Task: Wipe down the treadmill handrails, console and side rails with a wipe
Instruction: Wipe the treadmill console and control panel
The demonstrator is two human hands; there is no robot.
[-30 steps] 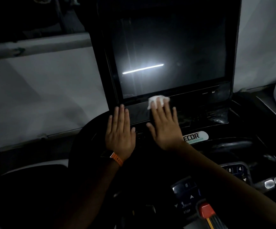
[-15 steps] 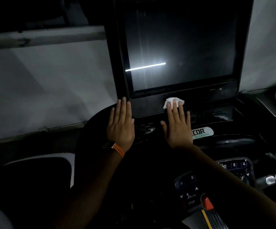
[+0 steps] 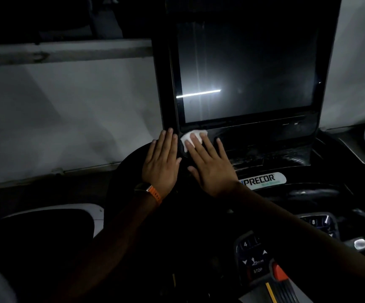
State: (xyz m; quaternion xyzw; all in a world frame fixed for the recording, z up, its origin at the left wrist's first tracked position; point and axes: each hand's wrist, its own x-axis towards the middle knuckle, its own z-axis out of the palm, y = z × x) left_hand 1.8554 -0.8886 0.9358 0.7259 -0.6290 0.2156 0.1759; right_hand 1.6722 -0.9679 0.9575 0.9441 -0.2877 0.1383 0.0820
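In the head view, the right hand [image 3: 212,169] lies flat with straight fingers, pressing a white wipe [image 3: 191,137] against the dark console [image 3: 264,136], on the strip just below the near left corner of the screen [image 3: 247,73]. The left hand [image 3: 160,162], also flat and open, rests on the console's left edge just beside the right hand, an orange-strapped watch [image 3: 150,190] on its wrist. A PRECOR badge [image 3: 262,180] sits to the right, and a STOP keypad [image 3: 253,259] lies nearer.
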